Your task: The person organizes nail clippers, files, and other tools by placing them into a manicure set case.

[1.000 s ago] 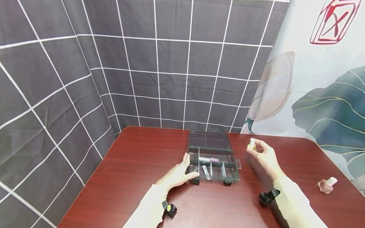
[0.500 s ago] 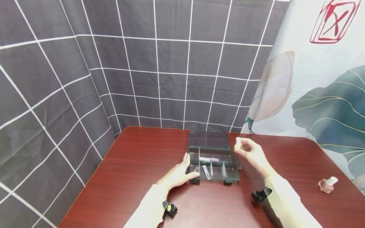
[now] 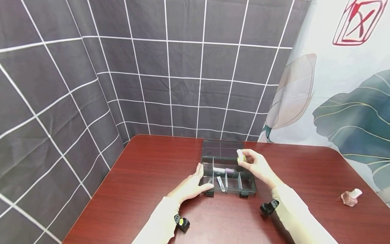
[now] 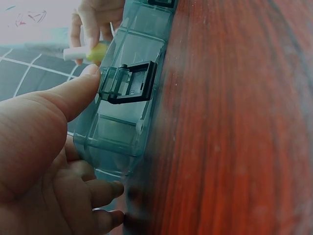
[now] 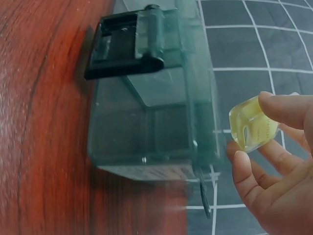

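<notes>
My right hand (image 3: 257,167) holds a small nail polish bottle (image 3: 240,157) with a white cap, tilted above the back right part of a clear divided box (image 5: 142,127). In the right wrist view the bottle's yellow body (image 5: 252,125) shows between thumb and fingers. My left hand (image 3: 189,185) rests at the box's front left corner, its fingers along the left side and its thumb over the front edge by a black latch (image 4: 132,84). Inside the box lie a silver nail clipper (image 3: 220,184) in a front compartment and a white-and-purple slim item (image 3: 230,170) in the back one.
The box's lid (image 3: 223,148) is folded back on the red-brown table (image 3: 152,162). A pink nail polish bottle (image 3: 349,198) with a white cap stands tilted at the far right. Grey gridded cloth (image 3: 182,91) hangs behind the table.
My right hand has carried the yellow nail polish bottle leftward, from right of the box to over its back compartment. My left hand has stayed at the box's corner.
</notes>
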{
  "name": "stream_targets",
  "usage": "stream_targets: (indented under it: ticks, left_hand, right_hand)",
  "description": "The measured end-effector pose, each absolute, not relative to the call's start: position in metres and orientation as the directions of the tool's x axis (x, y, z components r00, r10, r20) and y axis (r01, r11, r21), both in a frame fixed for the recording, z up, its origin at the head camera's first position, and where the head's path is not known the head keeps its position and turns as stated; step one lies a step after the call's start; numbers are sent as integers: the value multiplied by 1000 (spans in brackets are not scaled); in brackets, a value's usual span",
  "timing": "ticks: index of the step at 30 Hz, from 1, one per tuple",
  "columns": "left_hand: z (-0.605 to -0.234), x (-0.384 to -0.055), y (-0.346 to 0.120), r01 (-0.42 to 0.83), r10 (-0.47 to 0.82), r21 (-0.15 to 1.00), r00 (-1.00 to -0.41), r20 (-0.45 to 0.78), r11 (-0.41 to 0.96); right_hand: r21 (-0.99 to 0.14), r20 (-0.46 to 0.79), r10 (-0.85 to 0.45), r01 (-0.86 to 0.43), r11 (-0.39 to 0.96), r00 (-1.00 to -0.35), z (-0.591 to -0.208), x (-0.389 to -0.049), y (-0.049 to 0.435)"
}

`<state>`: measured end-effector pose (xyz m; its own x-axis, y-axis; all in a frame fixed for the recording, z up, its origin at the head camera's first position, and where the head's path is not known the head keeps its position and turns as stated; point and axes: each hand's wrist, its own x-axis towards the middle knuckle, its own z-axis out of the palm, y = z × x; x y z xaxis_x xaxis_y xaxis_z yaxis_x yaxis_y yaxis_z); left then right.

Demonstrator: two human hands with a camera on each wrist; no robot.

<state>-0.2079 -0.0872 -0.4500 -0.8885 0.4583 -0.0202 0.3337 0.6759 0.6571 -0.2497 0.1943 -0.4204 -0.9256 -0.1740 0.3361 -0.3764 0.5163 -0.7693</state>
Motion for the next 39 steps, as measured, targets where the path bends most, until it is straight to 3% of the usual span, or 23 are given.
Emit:
stream_targets:
  ticks: [24,34,39]
  left_hand:
    - [-451,-209,-87,339,456,635,-890,-22,694]
    - [-450,-208,-86,323,446,636,-894,-38,701]
    - [-451,-208,-87,335,450,632,-893,-24,699]
  right_hand:
    - [-603,329,-302,-445,662,-895,-433,-261,162]
    - [-464,367,-391,-530,710,-844,-431,-264,151]
    - [-461,361,-398,-532,710,-843,-430,-263,149]
